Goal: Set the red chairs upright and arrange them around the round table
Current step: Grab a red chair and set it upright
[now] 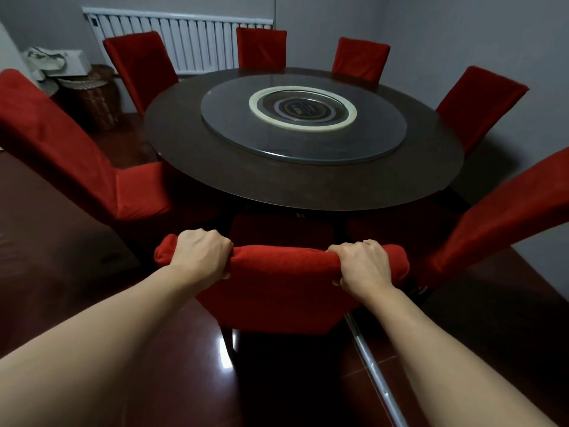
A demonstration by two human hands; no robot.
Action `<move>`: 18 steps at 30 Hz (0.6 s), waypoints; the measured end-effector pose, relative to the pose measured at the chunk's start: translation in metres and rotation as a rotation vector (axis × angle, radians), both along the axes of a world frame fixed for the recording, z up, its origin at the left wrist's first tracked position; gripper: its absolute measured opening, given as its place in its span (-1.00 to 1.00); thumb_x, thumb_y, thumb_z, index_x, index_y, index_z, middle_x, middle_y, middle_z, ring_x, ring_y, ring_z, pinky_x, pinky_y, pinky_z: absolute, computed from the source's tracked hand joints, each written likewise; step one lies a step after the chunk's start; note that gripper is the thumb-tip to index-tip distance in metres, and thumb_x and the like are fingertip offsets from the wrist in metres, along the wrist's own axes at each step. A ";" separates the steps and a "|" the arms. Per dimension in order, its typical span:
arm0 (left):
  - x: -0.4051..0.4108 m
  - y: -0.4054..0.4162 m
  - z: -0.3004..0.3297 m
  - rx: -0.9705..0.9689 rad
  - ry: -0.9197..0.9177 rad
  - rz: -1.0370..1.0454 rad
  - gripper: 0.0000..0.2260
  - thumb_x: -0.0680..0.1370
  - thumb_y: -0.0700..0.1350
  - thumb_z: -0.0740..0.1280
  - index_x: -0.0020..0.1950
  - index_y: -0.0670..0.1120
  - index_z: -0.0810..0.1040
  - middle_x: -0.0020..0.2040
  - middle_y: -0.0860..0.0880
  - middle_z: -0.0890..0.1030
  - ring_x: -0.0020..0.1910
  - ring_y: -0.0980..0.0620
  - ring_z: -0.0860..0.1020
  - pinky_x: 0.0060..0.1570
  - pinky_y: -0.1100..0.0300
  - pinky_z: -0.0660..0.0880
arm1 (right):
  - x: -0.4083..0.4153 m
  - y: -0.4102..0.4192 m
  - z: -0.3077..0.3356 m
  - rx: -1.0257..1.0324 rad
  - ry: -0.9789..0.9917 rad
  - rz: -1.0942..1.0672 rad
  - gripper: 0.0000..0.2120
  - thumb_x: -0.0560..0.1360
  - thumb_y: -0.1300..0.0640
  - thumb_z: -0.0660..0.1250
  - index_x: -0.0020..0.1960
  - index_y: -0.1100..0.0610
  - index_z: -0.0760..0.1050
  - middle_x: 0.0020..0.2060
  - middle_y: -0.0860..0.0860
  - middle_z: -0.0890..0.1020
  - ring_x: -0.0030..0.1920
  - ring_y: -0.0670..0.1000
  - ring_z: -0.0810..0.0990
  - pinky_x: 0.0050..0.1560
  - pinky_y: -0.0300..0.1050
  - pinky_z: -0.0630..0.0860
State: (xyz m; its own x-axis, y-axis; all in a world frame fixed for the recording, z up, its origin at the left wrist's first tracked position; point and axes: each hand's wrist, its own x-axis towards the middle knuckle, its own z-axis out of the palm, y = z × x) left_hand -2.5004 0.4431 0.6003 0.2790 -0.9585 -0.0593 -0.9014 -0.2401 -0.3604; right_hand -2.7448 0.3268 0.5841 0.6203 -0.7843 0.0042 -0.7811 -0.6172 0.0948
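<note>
We have both hands on the near chair [277,291], the left hand [200,254] and the right hand [361,266] each wrapped over the top edge of its backrest, fingers curled down the far side and thumbs tucked under the near one. The chair stands upright with its seat already partly beneath the rim of the table [301,183].

What could go wrong from here, in our judgement: the red cover is loose cloth, bunched under our palms — if we push hard, the fabric may slide over the frame instead of moving the chair, and the push goes crooked. The floor [172,365] is glossy, so the legs could skate faster than we mean and knock the seat into the table's edge or its base (which we can barely see in the shadow). A one-sided shove would also swing it toward the right chair [498,217], which stands close by and leans in our wide-angle view.

The backrest runs straight between our two hands, extending a little past each one — the grip is roughly centred, with the seat ahead of us and below. Six other chairs ring the table, all upright as far as we can tell, including the left chair [61,143]. A radiator [197,41] and a basket [92,100] sit behind.
</note>
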 end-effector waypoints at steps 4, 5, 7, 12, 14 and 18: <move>0.009 0.001 0.002 0.020 0.003 -0.032 -0.65 0.40 0.22 0.41 0.09 0.07 0.56 0.02 0.03 0.65 0.04 -0.01 0.61 -0.14 0.18 0.41 | 0.006 0.004 0.001 0.002 -0.018 -0.022 -0.67 0.37 -0.02 0.46 0.11 -0.11 0.51 -0.01 -0.10 0.64 0.09 0.00 0.58 0.26 -0.07 0.30; 0.013 0.002 0.003 0.029 0.005 -0.030 -0.64 0.40 0.22 0.41 0.09 0.08 0.56 0.02 0.03 0.65 0.04 -0.01 0.61 -0.13 0.18 0.43 | 0.010 0.008 0.001 0.006 -0.030 -0.024 -0.68 0.38 -0.01 0.45 0.11 -0.11 0.51 -0.02 -0.10 0.63 0.08 0.00 0.58 0.27 -0.06 0.30; 0.025 0.005 0.005 0.035 0.007 -0.014 -0.63 0.40 0.22 0.41 0.13 0.09 0.55 0.03 0.04 0.64 0.05 0.00 0.61 -0.11 0.18 0.44 | 0.021 0.015 -0.001 -0.002 -0.033 -0.011 -0.69 0.39 0.00 0.44 0.11 -0.11 0.50 -0.01 -0.09 0.63 0.08 0.01 0.58 0.25 -0.05 0.30; 0.036 0.010 0.004 -0.005 0.004 0.040 -0.67 0.41 0.16 0.43 0.11 0.10 0.55 0.03 0.03 0.64 0.05 -0.01 0.61 -0.21 0.18 0.32 | 0.035 0.021 0.000 0.030 -0.032 0.002 -0.63 0.39 -0.03 0.46 0.17 -0.13 0.48 0.06 -0.11 0.60 0.12 0.00 0.53 0.22 -0.01 0.32; 0.035 0.013 0.002 -0.007 0.011 0.045 -0.70 0.41 0.15 0.42 0.08 0.08 0.55 0.02 0.02 0.64 0.04 -0.02 0.61 -0.23 0.18 0.30 | 0.034 0.023 0.000 0.026 -0.019 -0.016 -0.60 0.40 -0.04 0.45 0.20 -0.13 0.47 0.09 -0.11 0.58 0.15 -0.01 0.50 0.25 0.00 0.29; 0.036 0.018 -0.002 -0.043 0.000 0.012 -0.68 0.40 0.18 0.42 0.06 0.08 0.54 0.01 0.03 0.64 0.03 -0.01 0.61 -0.23 0.17 0.29 | 0.032 0.027 0.000 0.014 0.008 -0.026 -0.55 0.41 -0.08 0.44 0.26 -0.14 0.43 0.16 -0.12 0.54 0.19 -0.01 0.46 0.30 0.00 0.24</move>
State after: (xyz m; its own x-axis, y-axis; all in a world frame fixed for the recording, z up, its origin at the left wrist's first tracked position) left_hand -2.4648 0.4608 0.5982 0.2909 -0.9566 -0.0179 -0.8981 -0.2666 -0.3498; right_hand -2.7131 0.3533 0.5839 0.5994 -0.8003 -0.0118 -0.7963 -0.5978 0.0929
